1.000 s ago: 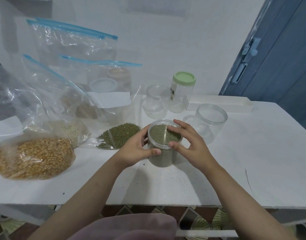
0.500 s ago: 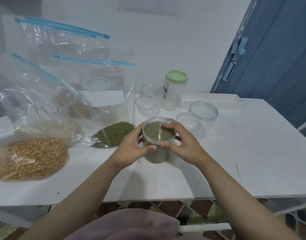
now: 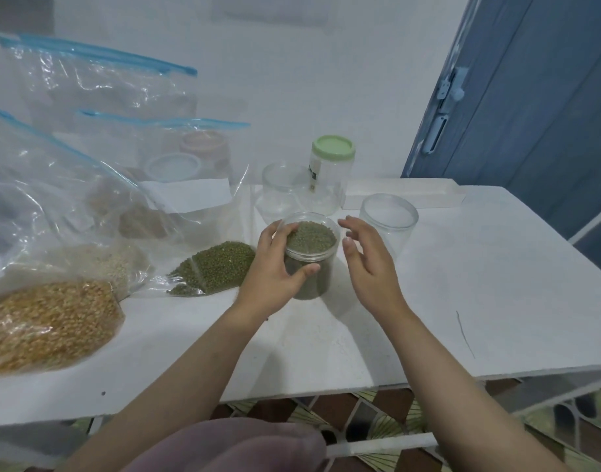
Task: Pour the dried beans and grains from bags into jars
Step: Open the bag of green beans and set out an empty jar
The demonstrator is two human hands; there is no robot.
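White table [image 3: 428,301] bore our filled jar [image 3: 311,255] at centre, our left hand [image 3: 275,270] gripping it, our right hand [image 3: 367,264] spread free at its 3 o'clock; we judged steadying before release wise.
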